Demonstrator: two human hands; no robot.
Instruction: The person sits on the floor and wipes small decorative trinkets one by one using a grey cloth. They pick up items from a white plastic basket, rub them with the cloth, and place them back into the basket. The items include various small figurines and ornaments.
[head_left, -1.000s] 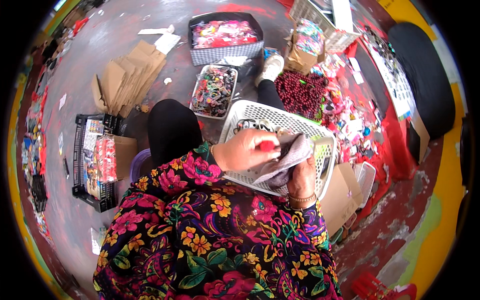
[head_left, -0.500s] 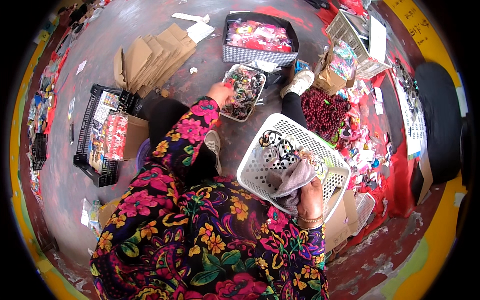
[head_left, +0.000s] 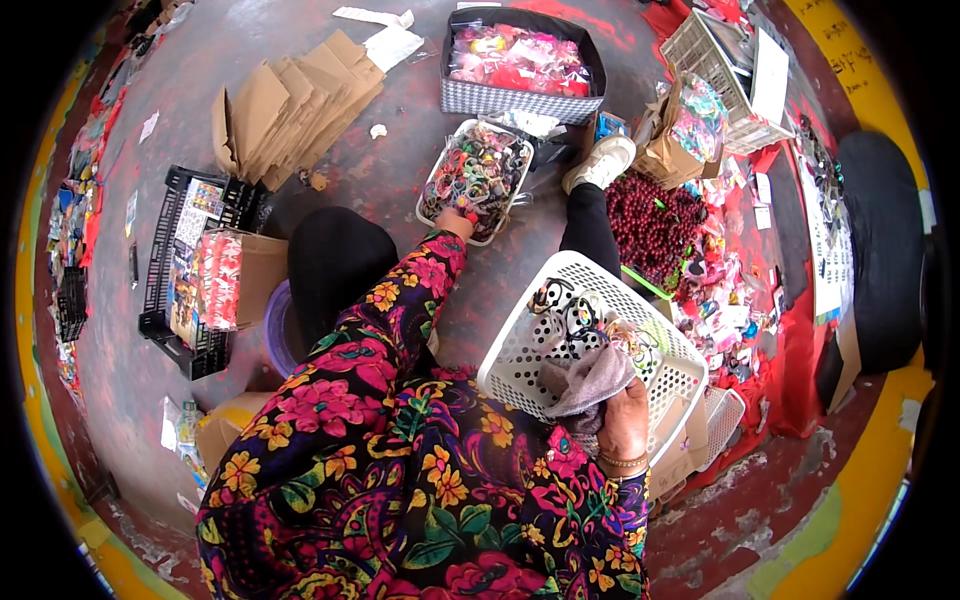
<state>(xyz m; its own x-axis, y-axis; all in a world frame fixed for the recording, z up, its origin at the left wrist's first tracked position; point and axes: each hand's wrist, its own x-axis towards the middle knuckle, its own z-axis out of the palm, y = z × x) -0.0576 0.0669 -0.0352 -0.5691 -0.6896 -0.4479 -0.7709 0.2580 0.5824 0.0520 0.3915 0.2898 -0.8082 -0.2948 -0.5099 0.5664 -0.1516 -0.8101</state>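
My left hand (head_left: 456, 223) is at the near edge of a white tray (head_left: 424, 213) heaped with small multicoloured hair ties (head_left: 478, 172). Its fingers look curled together, with a small red spot by the tips; what they hold is too small to make out. My right hand (head_left: 626, 418) grips a greyish-mauve cloth (head_left: 588, 378) inside a white perforated plastic basket (head_left: 508, 375) close to my body. Beyond the cloth in that basket lie black-and-white polka-dot hair ties (head_left: 572, 318) and a few paler ones (head_left: 637, 348).
Flattened cardboard (head_left: 300, 105) and a black crate (head_left: 160, 270) stand left. Ahead is a checked fabric bin (head_left: 520, 98) of pink packets. Right are dark red beads (head_left: 655, 228), an open carton (head_left: 660, 150) and scattered packets. A purple tub (head_left: 279, 330) sits by my left knee.
My left hand has dropped back from the tray's left side to its near edge. My right hand keeps its hold on the cloth; the whole view has shifted slightly.
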